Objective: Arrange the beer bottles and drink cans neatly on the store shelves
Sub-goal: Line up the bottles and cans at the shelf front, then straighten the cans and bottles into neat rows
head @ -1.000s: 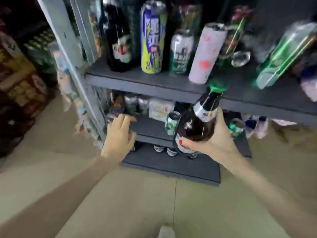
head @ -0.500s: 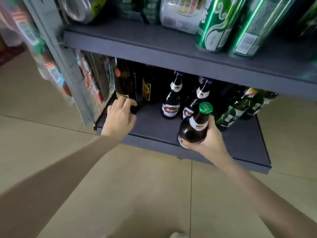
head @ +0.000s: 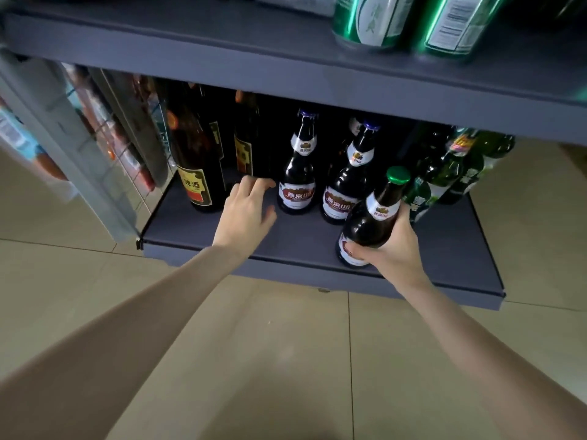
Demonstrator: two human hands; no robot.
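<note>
Down on the grey bottom shelf (head: 197, 231), centre frame, the right hand (head: 395, 249) is wrapping its fingers round a tilted green-capped bottle (head: 373, 217) right of the standing blue-capped pair (head: 298, 173), while the left hand (head: 246, 214) is hovering loose-fingered, holding nothing.

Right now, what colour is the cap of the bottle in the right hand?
Green; the cap shows clearly in the head view, the only view.

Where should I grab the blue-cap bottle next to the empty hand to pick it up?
Grab the blue-cap bottle round its thin neck, coming from the front. It stands upright with its neck free, while its fat body sits close between the dark bottle and its twin.
</note>
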